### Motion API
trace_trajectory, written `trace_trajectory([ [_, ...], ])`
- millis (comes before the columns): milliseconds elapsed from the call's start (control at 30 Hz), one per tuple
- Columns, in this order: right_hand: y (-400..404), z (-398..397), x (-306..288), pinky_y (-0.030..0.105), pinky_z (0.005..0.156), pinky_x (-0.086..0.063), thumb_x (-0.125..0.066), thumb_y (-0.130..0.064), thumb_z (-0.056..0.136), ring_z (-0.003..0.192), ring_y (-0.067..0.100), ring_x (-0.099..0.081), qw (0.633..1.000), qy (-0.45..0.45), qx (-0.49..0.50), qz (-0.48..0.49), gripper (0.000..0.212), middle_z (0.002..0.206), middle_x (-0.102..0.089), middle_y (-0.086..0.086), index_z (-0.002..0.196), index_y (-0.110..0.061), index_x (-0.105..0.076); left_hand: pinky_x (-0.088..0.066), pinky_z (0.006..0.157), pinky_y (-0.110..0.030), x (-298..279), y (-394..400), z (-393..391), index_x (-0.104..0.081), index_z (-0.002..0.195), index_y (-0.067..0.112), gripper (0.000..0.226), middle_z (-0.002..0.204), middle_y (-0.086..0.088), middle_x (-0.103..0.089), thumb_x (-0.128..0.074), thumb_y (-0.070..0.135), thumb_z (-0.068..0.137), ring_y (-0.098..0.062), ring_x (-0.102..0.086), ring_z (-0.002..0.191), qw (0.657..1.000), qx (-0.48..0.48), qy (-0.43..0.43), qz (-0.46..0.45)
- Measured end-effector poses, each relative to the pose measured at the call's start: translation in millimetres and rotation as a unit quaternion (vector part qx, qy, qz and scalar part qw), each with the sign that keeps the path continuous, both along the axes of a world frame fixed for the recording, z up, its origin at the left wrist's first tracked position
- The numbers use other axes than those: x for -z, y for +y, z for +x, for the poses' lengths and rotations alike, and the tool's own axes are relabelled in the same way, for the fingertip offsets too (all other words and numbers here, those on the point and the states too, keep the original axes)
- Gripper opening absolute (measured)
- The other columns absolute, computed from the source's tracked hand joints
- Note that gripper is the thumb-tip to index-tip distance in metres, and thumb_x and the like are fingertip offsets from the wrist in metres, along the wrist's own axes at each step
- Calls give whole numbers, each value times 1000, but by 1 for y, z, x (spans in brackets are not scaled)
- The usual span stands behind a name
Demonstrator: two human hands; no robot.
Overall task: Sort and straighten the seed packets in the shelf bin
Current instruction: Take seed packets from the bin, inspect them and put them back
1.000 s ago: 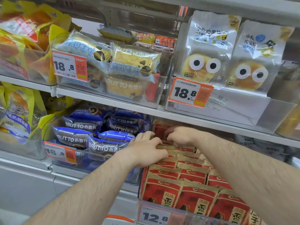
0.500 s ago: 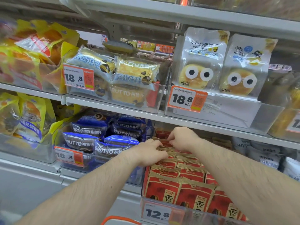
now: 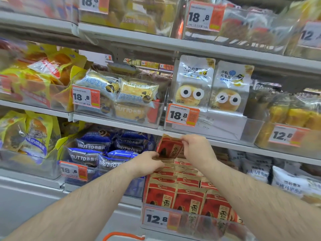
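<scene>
Lifted red seed packet (image 3: 169, 148), upright between right hand (image 3: 197, 149), left hand (image 3: 149, 162)

Grey metal shelves (image 3: 121, 38) hold clear bins (image 3: 250, 131) with orange price tags (image 3: 182, 115), seemingly under even shop lighting.

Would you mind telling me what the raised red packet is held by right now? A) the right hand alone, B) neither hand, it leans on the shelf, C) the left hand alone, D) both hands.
D: the right hand pinches the top corner of the red packet, and the left hand grips its lower edge, above the rows in the bin.
</scene>
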State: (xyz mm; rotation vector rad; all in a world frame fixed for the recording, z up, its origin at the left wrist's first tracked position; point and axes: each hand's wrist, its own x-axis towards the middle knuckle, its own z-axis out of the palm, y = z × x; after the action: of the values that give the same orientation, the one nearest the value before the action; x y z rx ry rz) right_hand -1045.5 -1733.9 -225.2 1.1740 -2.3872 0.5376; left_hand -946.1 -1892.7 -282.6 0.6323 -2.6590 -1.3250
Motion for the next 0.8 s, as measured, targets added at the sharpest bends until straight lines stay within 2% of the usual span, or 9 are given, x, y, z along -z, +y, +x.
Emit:
trace_trajectory([
  [67, 3, 5, -3, 33, 92, -50, -46, -15, 101, 105, 23, -63, 1000, -1, 2, -24, 29, 111, -71, 3, 118, -16, -70, -52, 75, -23, -4, 1, 7, -59, 133, 24, 43, 109, 12, -68, -63, 36, 92, -6, -66, 94, 1000, -4, 6, -6],
  [133, 6, 8, -5, 33, 93, -49, -46, -16, 101, 105, 24, -63, 999, 0, 5, -46, 29, 111, -71, 5, 118, -15, -70, -50, 69, -22, -6, 1, 13, -62, 129, 26, 38, 103, 12, -68, -63, 36, 93, -6, -66, 88, 1000, -11, 10, -9],
  [233, 10, 7, -7, 34, 91, -50, -47, -15, 101, 101, 26, -64, 997, 5, 8, -72, 27, 107, -72, 6, 113, -13, -72, -51, 72, -26, -5, -3, 20, -60, 132, 20, 45, 105, 3, -70, -64, 39, 91, -12, -65, 88, 999, -35, 5, -22],
  [333, 17, 3, -8, 33, 84, -49, -49, -13, 100, 93, 26, -64, 994, 15, 9, -109, 24, 98, -72, 7, 105, -11, -73, -50, 90, -31, -4, -6, 26, -50, 144, 18, 60, 131, -5, -64, -65, 40, 89, -20, -62, 112, 998, -58, -8, -31],
  [433, 26, 0, -9, 30, 77, -45, -51, -11, 98, 86, 24, -62, 986, 26, 7, -166, 21, 90, -70, 5, 99, -10, -72, -43, 93, -28, -4, -5, 30, -48, 145, 19, 60, 144, -1, -54, -65, 39, 91, -17, -54, 122, 997, -68, 8, -46],
  [600, 36, 3, -12, 23, 78, -40, -56, -3, 95, 86, 23, -62, 967, 44, -6, -251, 16, 90, -70, 7, 98, -5, -72, -40, 95, -26, -14, 6, 32, -47, 145, 19, 58, 144, 1, -52, -65, 32, 92, -13, -51, 120, 991, -84, 83, -63],
  [700, 37, 13, -16, 13, 77, -35, -59, -1, 93, 83, 16, -59, 956, 58, -28, -287, 15, 90, -71, 6, 98, -5, -73, -37, 95, -26, -31, 17, 31, -46, 146, 20, 60, 145, 2, -51, -65, 28, 90, -11, -47, 122, 984, -83, 143, -62],
  [800, 38, 26, -28, 9, 77, -35, -59, -2, 94, 83, 7, -54, 943, 67, -51, -323, 16, 90, -69, 2, 101, -5, -73, -40, 92, -26, -53, 27, 34, -56, 136, 19, 42, 132, 3, -57, -59, 17, 94, -9, -50, 109, 974, -106, 201, -27],
])
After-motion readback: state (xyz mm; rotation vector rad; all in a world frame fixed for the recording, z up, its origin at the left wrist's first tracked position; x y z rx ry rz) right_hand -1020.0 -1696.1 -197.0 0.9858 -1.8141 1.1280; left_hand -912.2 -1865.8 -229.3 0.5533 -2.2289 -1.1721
